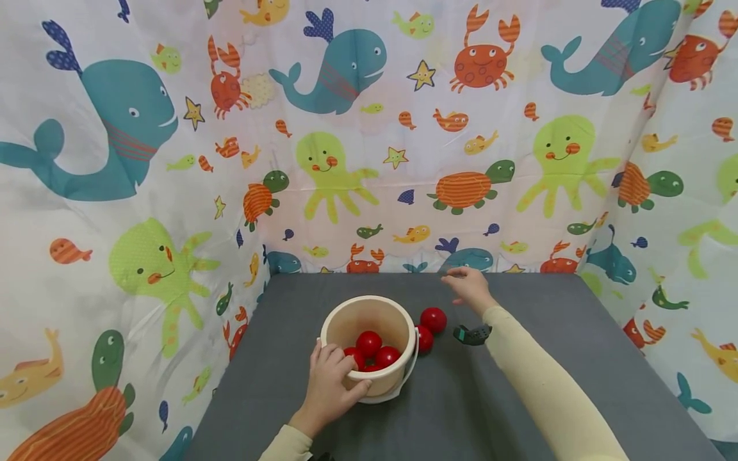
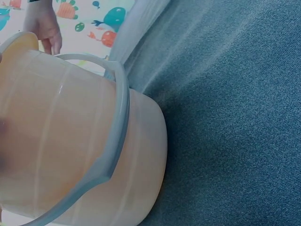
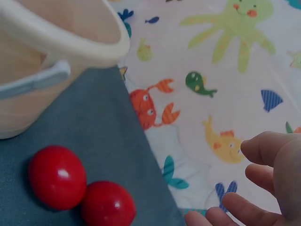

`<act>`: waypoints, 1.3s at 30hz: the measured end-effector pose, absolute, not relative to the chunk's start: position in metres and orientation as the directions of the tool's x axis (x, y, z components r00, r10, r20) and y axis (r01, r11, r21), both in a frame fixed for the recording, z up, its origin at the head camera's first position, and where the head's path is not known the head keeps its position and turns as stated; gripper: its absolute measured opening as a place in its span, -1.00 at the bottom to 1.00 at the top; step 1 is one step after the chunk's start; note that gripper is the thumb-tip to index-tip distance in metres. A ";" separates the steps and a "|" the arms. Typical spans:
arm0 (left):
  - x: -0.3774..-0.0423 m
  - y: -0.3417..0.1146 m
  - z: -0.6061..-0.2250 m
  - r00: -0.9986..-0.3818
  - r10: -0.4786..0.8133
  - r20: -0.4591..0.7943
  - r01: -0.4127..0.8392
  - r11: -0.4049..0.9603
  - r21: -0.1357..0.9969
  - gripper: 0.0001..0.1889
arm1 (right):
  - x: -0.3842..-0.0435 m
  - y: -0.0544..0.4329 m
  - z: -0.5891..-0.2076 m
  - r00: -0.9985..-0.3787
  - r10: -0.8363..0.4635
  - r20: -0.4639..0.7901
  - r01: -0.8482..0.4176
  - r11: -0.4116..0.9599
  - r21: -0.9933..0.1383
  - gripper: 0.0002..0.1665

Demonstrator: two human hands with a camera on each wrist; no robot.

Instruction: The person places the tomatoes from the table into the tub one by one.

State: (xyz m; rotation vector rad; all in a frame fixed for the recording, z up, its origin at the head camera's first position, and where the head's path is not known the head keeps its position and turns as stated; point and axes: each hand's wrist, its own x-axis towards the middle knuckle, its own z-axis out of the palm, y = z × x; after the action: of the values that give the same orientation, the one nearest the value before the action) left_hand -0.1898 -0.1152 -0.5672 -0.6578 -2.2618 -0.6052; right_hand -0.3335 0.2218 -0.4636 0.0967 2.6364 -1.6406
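A cream bucket (image 1: pixel 369 307) with a pale handle (image 2: pixel 123 108) stands on the grey tabletop. Several glossy red balls (image 1: pixel 369 344) lie inside it. My left hand (image 1: pixel 330 384) grips the bucket's near left rim, its fingers over the edge and its thumb along the front wall. Just right of the bucket, two more red balls (image 3: pixel 57 177) rest on the table, side by side. My right hand (image 1: pixel 468 287) is raised beyond and to the right of those balls, holding nothing; in the right wrist view its fingers (image 3: pixel 254 214) are spread and loosely bent.
A white curtain (image 1: pixel 369 205) printed with sea animals hangs behind the table and along both sides. The grey table (image 1: pixel 548 358) runs up to it at the back. A dark wrist device (image 1: pixel 473 334) is by my right wrist.
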 end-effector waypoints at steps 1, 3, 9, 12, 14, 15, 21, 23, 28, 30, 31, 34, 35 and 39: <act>-0.190 -0.115 -0.567 -0.631 0.282 0.723 0.605 0.762 0.232 -0.74 | -0.335 0.223 -0.467 -0.997 0.042 -0.066 0.077 0.433 -0.898 -0.38; -0.190 -0.115 -0.567 -0.637 0.284 0.717 0.604 0.762 0.234 -0.73 | -0.337 0.225 -0.475 -0.996 0.054 -0.068 0.084 0.425 -0.901 -0.38; -0.189 -0.115 -0.565 -0.639 0.283 0.715 0.608 0.756 0.243 -0.73 | -0.339 0.222 -0.498 -0.991 0.091 -0.102 0.131 0.409 -0.903 -0.32; -0.189 -0.115 -0.566 -0.637 0.282 0.718 0.608 0.756 0.242 -0.74 | -0.338 0.217 -0.508 -0.988 0.106 -0.113 0.147 0.410 -0.900 -0.30; -0.189 -0.115 -0.567 -0.639 0.280 0.716 0.604 0.760 0.242 -0.74 | -0.337 0.213 -0.515 -0.986 0.117 -0.122 0.161 0.413 -0.896 -0.30; -0.188 -0.116 -0.567 -0.640 0.280 0.716 0.602 0.761 0.241 -0.74 | -0.337 0.211 -0.518 -0.984 0.123 -0.129 0.169 0.410 -0.896 -0.29; -0.188 -0.117 -0.569 -0.635 0.282 0.719 0.604 0.762 0.234 -0.73 | -0.337 0.201 -0.535 -0.976 0.151 -0.157 0.207 0.408 -0.889 -0.28; -0.189 -0.117 -0.569 -0.632 0.284 0.721 0.605 0.762 0.230 -0.73 | -0.337 0.199 -0.541 -0.975 0.157 -0.156 0.209 0.414 -0.886 -0.27; -0.191 -0.117 -0.569 -0.628 0.289 0.723 0.607 0.763 0.222 -0.74 | -0.338 0.193 -0.557 -0.977 0.168 -0.133 0.193 0.425 -0.884 -0.25; -0.191 -0.117 -0.569 -0.629 0.293 0.721 0.609 0.762 0.221 -0.73 | -0.338 0.192 -0.562 -0.976 0.179 -0.123 0.190 0.426 -0.884 -0.26; -0.191 -0.117 -0.569 -0.632 0.294 0.717 0.607 0.763 0.222 -0.73 | -0.337 0.191 -0.564 -0.975 0.185 -0.120 0.190 0.428 -0.884 -0.26; -0.191 -0.117 -0.569 -0.641 0.296 0.708 0.604 0.763 0.228 -0.72 | -0.337 0.191 -0.568 -0.972 0.199 -0.121 0.196 0.423 -0.885 -0.26; -0.191 -0.117 -0.569 -0.644 0.295 0.706 0.602 0.764 0.230 -0.72 | -0.337 0.190 -0.570 -0.972 0.201 -0.124 0.199 0.418 -0.886 -0.26; -0.191 -0.119 -0.568 -0.653 0.287 0.701 0.591 0.772 0.234 -0.72 | -0.338 0.189 -0.575 -0.969 0.197 -0.152 0.220 0.394 -0.892 -0.25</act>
State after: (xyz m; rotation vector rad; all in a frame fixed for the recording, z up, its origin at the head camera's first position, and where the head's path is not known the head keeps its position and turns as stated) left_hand -0.1913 -0.1188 -0.5684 -0.6517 -2.2974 -0.5945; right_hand -0.3381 0.1889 -0.5755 0.3901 2.6045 -1.6727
